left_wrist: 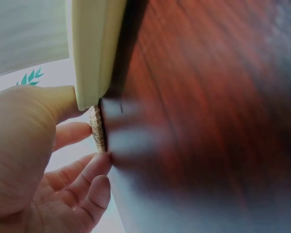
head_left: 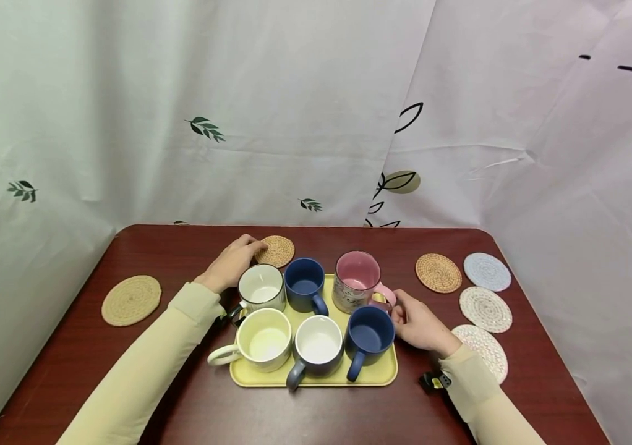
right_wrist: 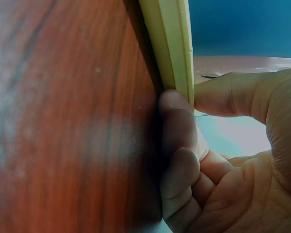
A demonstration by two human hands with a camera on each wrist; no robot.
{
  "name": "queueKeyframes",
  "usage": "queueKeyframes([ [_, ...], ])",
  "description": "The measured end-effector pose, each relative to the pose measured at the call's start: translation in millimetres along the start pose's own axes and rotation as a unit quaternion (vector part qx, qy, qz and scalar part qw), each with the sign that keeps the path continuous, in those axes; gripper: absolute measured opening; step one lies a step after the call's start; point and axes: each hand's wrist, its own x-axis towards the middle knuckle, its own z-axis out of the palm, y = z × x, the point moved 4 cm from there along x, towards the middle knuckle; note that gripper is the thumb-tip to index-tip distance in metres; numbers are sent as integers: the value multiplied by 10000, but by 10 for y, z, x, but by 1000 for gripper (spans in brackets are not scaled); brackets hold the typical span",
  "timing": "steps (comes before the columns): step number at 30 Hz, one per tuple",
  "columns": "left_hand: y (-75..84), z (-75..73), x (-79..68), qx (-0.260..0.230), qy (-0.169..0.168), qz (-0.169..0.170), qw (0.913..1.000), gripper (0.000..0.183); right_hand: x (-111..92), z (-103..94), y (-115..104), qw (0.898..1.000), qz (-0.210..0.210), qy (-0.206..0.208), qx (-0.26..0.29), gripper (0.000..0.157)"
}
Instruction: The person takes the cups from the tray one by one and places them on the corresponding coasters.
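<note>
A yellow tray (head_left: 387, 372) carries several mugs in two rows. At the back are a white mug with a dark rim (head_left: 262, 285), a navy mug (head_left: 304, 282) and a pink mug (head_left: 357, 272); in front are a cream mug (head_left: 263, 340), a grey mug with a white inside (head_left: 318, 343) and a navy mug (head_left: 370, 334). My right hand (head_left: 420, 321) pinches the tray's right rim, thumb above and fingers below. At the far left corner, my left hand (head_left: 232, 264) has its thumb by the tray rim (left_wrist: 93, 53) and loosely bent fingers at a woven coaster (left_wrist: 97, 128).
Left of the tray lies a beige coaster (head_left: 131, 301). On the right are a tan coaster (head_left: 438, 273), a pale blue one (head_left: 487, 272) and two whitish coasters (head_left: 485, 309). A white curtain (head_left: 294, 123) hangs behind the dark red table (head_left: 204, 408).
</note>
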Motion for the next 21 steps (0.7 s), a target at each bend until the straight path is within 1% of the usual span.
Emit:
queueKeyframes([
  [5,4,-8,-13,-6,79,54,10000,40,8,-3,-1,10000,-24,8,-33,27],
  [11,-21,-27,-51,86,51,15,9999,44,7,-1,-4,10000,-11,12,-17,26],
  [14,-63,-39,-97,141,-4,-110,9998,48,6,-4,-5,10000,-1,8,2,26],
  [16,-94,-48,-147,129,-68,-281,9995,52,5,-4,-5,10000,0,15,-17,26],
  [19,-129,-75,-254,61,-102,-521,9986,52,3,-1,-4,10000,2,14,-34,27],
  [21,-152,-90,-337,82,-69,-576,9983,52,1,1,-4,10000,8,12,-35,27],
])
